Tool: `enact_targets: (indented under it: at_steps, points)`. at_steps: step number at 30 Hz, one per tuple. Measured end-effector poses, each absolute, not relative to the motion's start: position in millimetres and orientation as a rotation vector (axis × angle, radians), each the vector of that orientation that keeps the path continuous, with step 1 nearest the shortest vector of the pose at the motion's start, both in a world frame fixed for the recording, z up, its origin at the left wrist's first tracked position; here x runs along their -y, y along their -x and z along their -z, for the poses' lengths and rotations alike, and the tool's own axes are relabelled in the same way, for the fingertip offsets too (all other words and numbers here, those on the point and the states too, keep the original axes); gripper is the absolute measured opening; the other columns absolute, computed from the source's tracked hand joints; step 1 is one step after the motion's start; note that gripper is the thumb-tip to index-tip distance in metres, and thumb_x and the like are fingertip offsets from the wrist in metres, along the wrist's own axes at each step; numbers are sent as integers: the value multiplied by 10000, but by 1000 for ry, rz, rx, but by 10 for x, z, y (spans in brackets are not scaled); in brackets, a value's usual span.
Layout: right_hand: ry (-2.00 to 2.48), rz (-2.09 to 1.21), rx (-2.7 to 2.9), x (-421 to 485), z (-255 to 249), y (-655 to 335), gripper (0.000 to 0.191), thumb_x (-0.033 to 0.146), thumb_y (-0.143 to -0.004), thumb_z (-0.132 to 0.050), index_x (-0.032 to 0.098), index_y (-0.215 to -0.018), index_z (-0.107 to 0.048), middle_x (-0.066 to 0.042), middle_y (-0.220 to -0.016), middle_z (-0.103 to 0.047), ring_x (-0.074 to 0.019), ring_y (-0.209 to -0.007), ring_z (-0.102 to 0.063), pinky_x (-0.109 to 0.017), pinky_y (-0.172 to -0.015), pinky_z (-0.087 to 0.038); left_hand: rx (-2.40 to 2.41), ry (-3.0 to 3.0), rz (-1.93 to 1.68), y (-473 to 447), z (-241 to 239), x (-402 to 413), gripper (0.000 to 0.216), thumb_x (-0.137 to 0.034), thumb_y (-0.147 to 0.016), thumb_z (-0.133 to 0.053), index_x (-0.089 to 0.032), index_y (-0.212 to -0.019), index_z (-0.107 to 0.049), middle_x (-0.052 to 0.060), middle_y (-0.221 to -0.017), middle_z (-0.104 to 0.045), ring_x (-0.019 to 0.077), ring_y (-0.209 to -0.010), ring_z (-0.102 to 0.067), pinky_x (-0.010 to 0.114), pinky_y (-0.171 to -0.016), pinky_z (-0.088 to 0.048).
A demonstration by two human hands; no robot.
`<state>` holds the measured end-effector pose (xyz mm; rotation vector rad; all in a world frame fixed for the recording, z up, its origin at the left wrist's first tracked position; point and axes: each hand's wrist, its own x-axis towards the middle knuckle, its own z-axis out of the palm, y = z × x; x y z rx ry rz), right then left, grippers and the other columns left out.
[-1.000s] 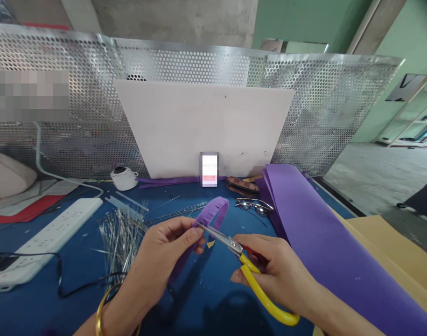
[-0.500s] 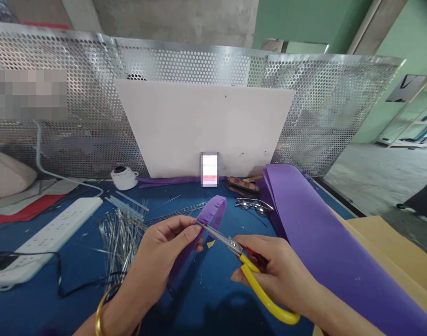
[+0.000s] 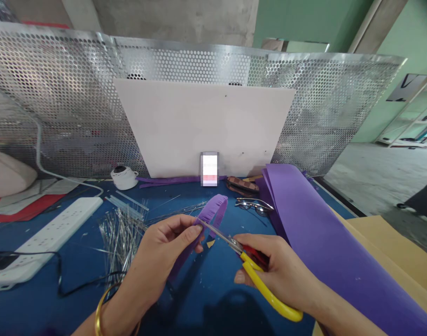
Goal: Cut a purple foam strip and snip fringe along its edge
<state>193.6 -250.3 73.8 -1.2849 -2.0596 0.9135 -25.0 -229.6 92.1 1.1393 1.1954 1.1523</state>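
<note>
A narrow purple strip [image 3: 213, 208], fringed with small cuts along its edge, curves up in a loop from my left hand [image 3: 174, 240]. Thumb and fingers of that hand pinch the strip above the blue table. My right hand [image 3: 274, 261] grips a pair of scissors [image 3: 269, 294] with yellow handles and a bit of red near the pivot. The scissor tips meet the strip's edge right beside my left thumb. Part of the strip hangs below the left fingers, half hidden by the hand.
Thin metal wires [image 3: 120, 242] lie left of my left hand, near a white power strip [image 3: 52, 238] with a black cord. Eyeglasses [image 3: 255, 206], a checkered pouch [image 3: 243, 185] and a large purple sheet [image 3: 314, 238] are on the right. A white board [image 3: 209, 126] stands behind.
The scissors have shifted slightly at the strip's edge, and their handles have moved a little in my right hand. My left hand stays almost where it was.
</note>
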Motion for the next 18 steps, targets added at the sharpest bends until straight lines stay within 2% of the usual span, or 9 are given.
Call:
enact_targets:
  at_steps: [5, 11, 15, 18]
  points:
    - [1319, -804, 2079, 2530, -732, -1947, 401, 372, -731, -806, 274, -1094, -667, 24, -776, -591, -142, -627, -468, -229, -549, -355, -1245, -1178, -1139, 270, -904, 2294, 163, -361, -735, -751, -198, -727, -737, 1, -556, -664, 149, -543, -572, 227, -514, -437]
    - [1305, -779, 2080, 2531, -721, -1943, 369, 379, -743, -794, 250, -1071, -687, 6, -765, -609, -156, -652, -516, -232, -562, -384, -1236, -1209, -1128, 239, -932, 2298, 163, -366, -746, -738, -204, -727, -737, 0, -559, -660, 158, -539, -569, 246, -527, -445]
    - [1293, -821, 2053, 2527, -679, -1944, 409, 424, -757, -774, 235, -1107, -679, 3, -757, -584, -147, -625, -478, -229, -534, -376, -1229, -1224, -1148, 236, -926, 2298, 153, -354, -742, -740, -207, -699, -735, 0, -572, -662, 165, -567, -576, 255, -567, -456]
    - [1269, -831, 2053, 2528, -670, -1942, 367, 428, -782, -749, 222, -1078, -685, 8, -743, -567, -139, -616, -446, -227, -531, -364, -1216, -1226, -1140, 244, -916, 2299, 139, -345, -746, -740, -211, -711, -744, -8, -571, -662, 152, -575, -574, 237, -574, -446]
